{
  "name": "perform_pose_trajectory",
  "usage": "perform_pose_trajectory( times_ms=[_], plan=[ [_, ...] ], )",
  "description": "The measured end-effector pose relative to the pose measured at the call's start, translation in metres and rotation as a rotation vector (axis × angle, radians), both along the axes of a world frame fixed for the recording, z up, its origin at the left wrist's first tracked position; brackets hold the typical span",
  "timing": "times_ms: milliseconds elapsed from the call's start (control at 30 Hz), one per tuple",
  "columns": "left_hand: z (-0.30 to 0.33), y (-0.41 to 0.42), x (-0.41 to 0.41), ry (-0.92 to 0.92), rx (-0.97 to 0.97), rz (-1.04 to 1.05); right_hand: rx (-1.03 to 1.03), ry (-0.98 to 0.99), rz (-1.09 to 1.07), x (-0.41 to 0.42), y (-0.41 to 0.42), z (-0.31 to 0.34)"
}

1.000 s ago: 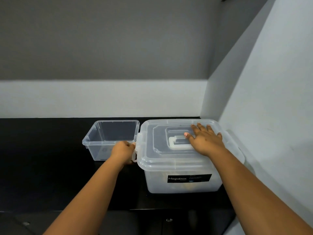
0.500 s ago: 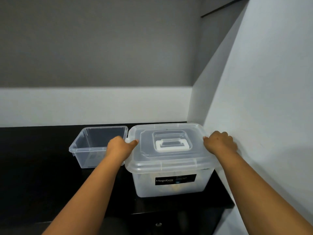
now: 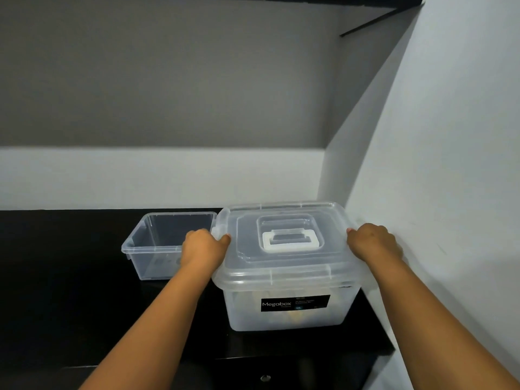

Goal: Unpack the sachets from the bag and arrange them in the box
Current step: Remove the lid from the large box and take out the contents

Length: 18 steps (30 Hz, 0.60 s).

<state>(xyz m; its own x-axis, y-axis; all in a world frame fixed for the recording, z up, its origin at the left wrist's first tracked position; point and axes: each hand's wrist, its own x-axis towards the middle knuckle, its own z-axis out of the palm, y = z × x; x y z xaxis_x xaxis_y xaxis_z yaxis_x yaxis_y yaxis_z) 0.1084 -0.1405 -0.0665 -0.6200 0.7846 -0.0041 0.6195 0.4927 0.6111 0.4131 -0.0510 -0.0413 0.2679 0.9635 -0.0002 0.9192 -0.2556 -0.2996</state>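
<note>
Gripping the lidded Megabox storage box point(image 3: 287, 311) at both sides, my left hand point(image 3: 204, 249) and right hand point(image 3: 372, 244) curl around its lid point(image 3: 281, 266); it stands on the black table point(image 3: 70, 291), beside an open clear tub point(image 3: 163, 243).

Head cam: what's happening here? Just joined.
A person has both hands on the lidded Megabox container on a black counter. The left hand grips the left edge of the lid, the right hand the right edge, next to the wall. The lid is on, its white handle untouched. Something yellowish shows faintly through the side. A smaller clear tub stands open and looks empty just to the left. No bag or sachets are clearly in view.
</note>
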Motion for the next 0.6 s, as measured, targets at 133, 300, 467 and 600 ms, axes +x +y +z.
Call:
perform_pose_trajectory(
  times_ms=[133, 300, 467, 600],
  plan=[
    [0.025, 0.006, -0.009, -0.003, 0.045, -0.006, 0.063, 0.118, 0.027, -0.003, 0.014, 0.027],
    [0.07, 0.038, -0.03, 0.064, 0.109, -0.006, 0.146, 0.374, 0.12, -0.017, 0.043, 0.068],
    [0.099, 0.091, -0.068, 0.082, 0.126, -0.008, 0.155, 0.591, 0.165, -0.049, 0.082, 0.089],
    [0.101, 0.136, -0.118, 0.072, 0.089, -0.015, 0.13, 0.649, 0.177, -0.091, 0.116, 0.094]
  ],
)
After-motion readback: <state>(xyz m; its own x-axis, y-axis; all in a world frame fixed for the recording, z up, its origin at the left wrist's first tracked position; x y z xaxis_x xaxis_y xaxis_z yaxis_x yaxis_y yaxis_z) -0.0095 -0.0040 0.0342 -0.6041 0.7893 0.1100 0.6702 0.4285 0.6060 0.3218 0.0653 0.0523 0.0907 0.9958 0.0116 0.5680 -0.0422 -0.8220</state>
